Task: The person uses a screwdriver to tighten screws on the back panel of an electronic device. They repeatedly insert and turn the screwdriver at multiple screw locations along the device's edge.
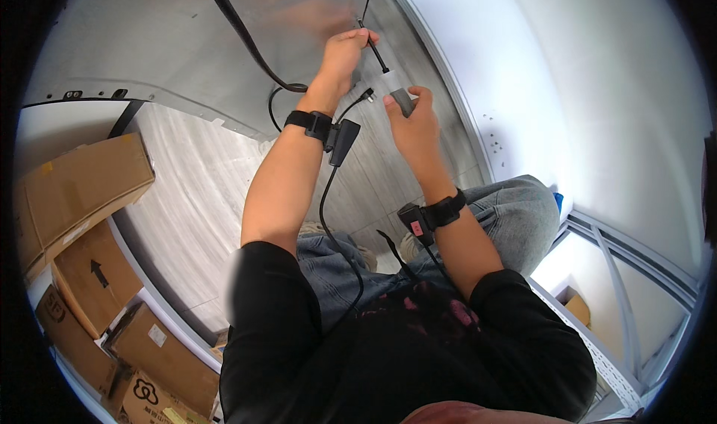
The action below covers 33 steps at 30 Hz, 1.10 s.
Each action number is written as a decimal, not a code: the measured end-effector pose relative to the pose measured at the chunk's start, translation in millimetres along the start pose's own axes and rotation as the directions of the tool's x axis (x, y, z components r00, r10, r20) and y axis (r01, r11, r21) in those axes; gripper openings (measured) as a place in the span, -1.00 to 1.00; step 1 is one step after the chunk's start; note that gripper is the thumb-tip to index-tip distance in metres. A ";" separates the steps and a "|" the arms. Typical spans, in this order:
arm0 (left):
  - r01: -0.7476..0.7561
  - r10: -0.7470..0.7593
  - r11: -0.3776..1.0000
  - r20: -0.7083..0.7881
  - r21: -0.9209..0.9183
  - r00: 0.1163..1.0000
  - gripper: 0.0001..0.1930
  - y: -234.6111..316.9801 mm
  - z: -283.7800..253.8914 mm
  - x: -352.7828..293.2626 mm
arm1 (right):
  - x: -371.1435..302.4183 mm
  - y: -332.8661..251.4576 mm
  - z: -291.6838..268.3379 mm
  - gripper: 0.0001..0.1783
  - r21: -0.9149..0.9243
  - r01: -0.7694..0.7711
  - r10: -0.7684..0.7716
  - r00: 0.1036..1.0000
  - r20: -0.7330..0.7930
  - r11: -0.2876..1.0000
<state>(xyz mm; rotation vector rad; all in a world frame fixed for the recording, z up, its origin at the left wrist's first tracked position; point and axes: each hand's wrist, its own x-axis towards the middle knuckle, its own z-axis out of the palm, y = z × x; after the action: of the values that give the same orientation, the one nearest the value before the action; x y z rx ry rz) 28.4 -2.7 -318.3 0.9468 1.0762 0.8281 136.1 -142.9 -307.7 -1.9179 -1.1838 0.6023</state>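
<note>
My left hand (343, 59) is up beside the grey metal panel, its thumb and index finger pinched on a thin black cable (377, 54). The cable's lower end meets a pale, whitish piece (385, 79) whose kind I cannot make out. Just below, my right hand (418, 125) grips a small grey block-like piece (403, 102) between thumb and fingers. Between the hands hangs a black power plug (367, 94) with bare metal prongs, on its own black cord. Each wrist wears a black strap with a small device.
The grey metal panel (172, 35) fills the upper left, with a thick black cable (243, 32) across it. Cardboard boxes (82, 192) are stacked at the left. A white wall panel (523, 73) rises at the right, above a metal frame (635, 260). Wood-look flooring (187, 200) lies below.
</note>
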 end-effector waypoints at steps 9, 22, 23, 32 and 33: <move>0.071 -0.053 0.984 0.110 -0.163 0.992 -0.71 9.5 5.6 -8.6 | 22.4 8.9 -24.9 -0.62 0.492 -0.865 0.103 0.500 0.860 0.094; 0.138 -0.116 0.981 0.154 -0.139 0.981 -0.71 14.5 2.3 -12.5 | 16.3 1.5 -25.8 -0.62 0.492 -0.870 0.023 0.492 0.870 -0.008; 0.155 -0.131 0.978 0.166 -0.140 0.977 -0.71 14.2 2.2 -13.1 | 17.8 1.8 -26.0 -0.63 0.498 -0.866 0.074 0.499 0.863 0.035; 0.143 -0.142 0.990 0.055 -0.008 0.988 -0.72 9.8 9.7 -12.7 | -5.7 5.2 9.7 -0.58 0.153 -0.059 0.043 0.993 0.106 0.987; 0.143 -0.142 0.990 0.045 0.000 0.989 -0.73 9.9 10.0 -14.4 | 1.4 -8.9 -1.8 -0.58 0.318 -0.351 0.248 0.914 0.322 0.881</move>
<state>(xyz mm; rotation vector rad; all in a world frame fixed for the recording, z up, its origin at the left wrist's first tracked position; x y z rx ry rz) 33.1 -14.2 -302.4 0.8711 1.0902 0.6881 133.4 -140.0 -299.4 -1.7353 -0.8505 1.2053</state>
